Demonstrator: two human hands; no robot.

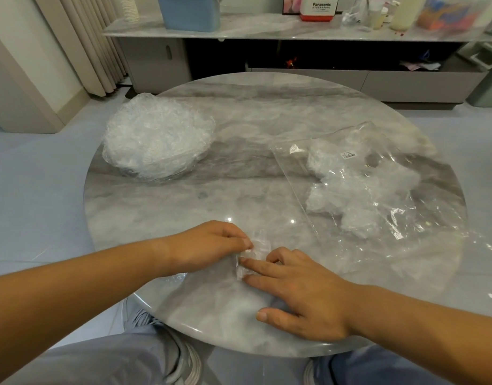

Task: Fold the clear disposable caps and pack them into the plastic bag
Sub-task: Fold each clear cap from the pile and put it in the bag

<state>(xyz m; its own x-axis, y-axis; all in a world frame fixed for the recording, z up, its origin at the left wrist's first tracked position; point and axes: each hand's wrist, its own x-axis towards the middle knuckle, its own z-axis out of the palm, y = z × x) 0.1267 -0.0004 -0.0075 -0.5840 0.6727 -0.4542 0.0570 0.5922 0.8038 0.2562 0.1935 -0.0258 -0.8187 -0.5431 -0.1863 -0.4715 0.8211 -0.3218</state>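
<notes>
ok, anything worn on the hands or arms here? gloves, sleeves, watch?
Nothing visible. The left hand and right hand are bare, no gloves or rings showing. Both forearms are bare to the frame edge: no sleeves, watch or bands. Nails short, unpainted.

free: table (253,168) centre | left: cap pile (158,140) | right: bag (378,190), edges unclear

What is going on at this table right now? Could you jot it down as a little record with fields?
surface: round marble table
waiting: pile of clear caps, far left of the table
in work: one cap, near edge
left hand: pinches the cap
right hand: straight forefinger presses the cap down
packed: folded caps inside the plastic bag, lying on the right
</notes>
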